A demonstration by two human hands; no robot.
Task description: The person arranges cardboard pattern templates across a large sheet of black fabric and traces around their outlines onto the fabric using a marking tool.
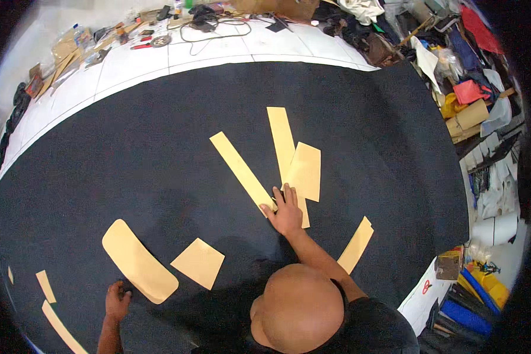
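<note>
My right hand [287, 215] lies with its fingers spread over the lower end of a long tan card strip [239, 165]. Its fingertips reach a second tan strip [280, 133], partly covered by a four-sided tan card piece [307, 168]. At the lower left, my left hand [118, 302] has its fingers curled beside a long tan piece with rounded corners [138, 259]; whatever it may hold is too dark to make out. Between the hands sits another angular tan piece [199, 264]. All of these rest on a broad sheet of black material [159, 147].
More tan strips lie at the right [356, 245] and lower left [62, 327]. A cable [218, 36] and small tools line the white far edge. Piled scraps and rolls [472, 115] crowd the right side. A head [304, 307] blocks part of the near sheet.
</note>
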